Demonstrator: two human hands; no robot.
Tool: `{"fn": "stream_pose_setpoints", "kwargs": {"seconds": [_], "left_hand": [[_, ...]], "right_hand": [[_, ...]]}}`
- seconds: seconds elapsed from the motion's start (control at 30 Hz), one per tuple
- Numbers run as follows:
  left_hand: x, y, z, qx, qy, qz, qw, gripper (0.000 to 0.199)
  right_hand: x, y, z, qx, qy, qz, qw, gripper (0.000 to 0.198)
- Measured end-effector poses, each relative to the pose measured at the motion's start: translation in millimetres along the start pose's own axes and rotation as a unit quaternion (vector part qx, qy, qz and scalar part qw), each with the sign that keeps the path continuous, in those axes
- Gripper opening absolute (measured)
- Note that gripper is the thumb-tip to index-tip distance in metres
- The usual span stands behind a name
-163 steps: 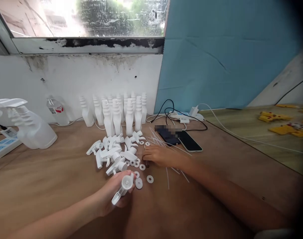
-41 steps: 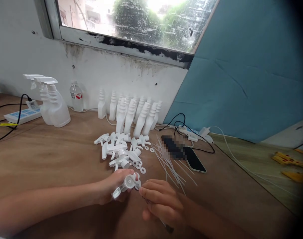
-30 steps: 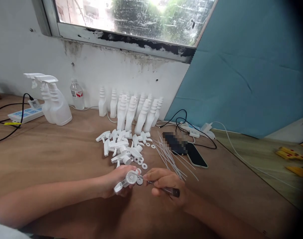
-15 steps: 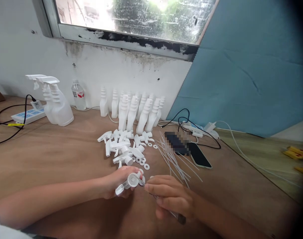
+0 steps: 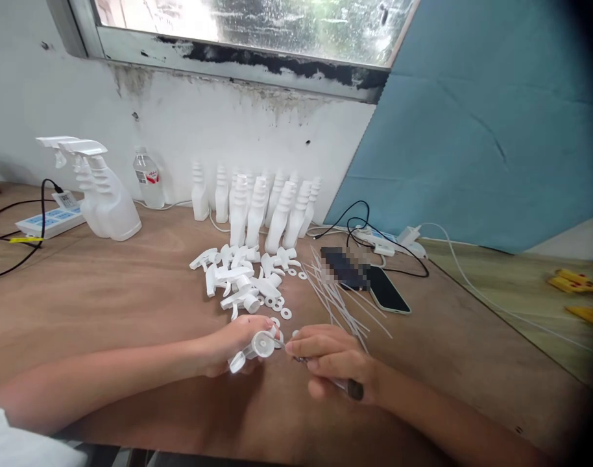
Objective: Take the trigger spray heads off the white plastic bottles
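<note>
2 hands hold parts at the frame's lower center. Fingers of the left hand [image 5: 237, 336] curl snugly around a white trigger spray head [image 5: 263, 345], its round socket facing the camera. Those of the right hand [image 5: 339, 358] pinch a slim dark-ended tool [image 5: 355, 390], its tip at the socket's edge; whether it touches, I cannot tell. White ring washers [image 5: 286, 314] lie just above, near a heap of spray heads [image 5: 242, 275] mid-frame. Thin tubes [image 5: 336, 301] lie right of center, white bottles [image 5: 279, 224] stand behind the heap, and 2 sprayer-topped bottles [image 5: 115, 207] stand left.
</note>
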State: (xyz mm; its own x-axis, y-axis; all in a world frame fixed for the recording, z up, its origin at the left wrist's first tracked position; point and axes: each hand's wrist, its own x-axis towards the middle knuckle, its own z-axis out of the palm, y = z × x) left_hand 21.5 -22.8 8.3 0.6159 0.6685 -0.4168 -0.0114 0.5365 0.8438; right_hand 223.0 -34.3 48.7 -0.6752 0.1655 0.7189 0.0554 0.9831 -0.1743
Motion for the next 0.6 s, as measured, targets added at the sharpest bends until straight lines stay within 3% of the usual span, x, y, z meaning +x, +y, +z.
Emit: {"fn": "stream_pose_setpoints", "kwargs": {"seconds": [0.2,0.37,0.47,0.6], "left_hand": [[-1.9,-0.4,4.6,-0.008,0.021,0.025,0.999,0.032],[-0.1,-4.3,1.9,0.006,0.019,0.023,1.000,0.035],[1.7,-5.4,-1.3,0.009,0.017,0.002,1.000,0.036],[1.9,-3.8,-0.5,-0.011,0.029,0.004,1.000,0.034]], "right_hand": [[0.7,-1.1,9.6,0.051,0.079,0.001,0.996,0.013],[-0.6,-2.4,19.8,0.221,0.182,0.128,0.949,0.009],[0.6,-0.9,19.2,0.258,0.177,0.150,0.938,0.008],[2.9,0.1,13.2,0.200,0.143,0.107,0.963,0.008]]}}
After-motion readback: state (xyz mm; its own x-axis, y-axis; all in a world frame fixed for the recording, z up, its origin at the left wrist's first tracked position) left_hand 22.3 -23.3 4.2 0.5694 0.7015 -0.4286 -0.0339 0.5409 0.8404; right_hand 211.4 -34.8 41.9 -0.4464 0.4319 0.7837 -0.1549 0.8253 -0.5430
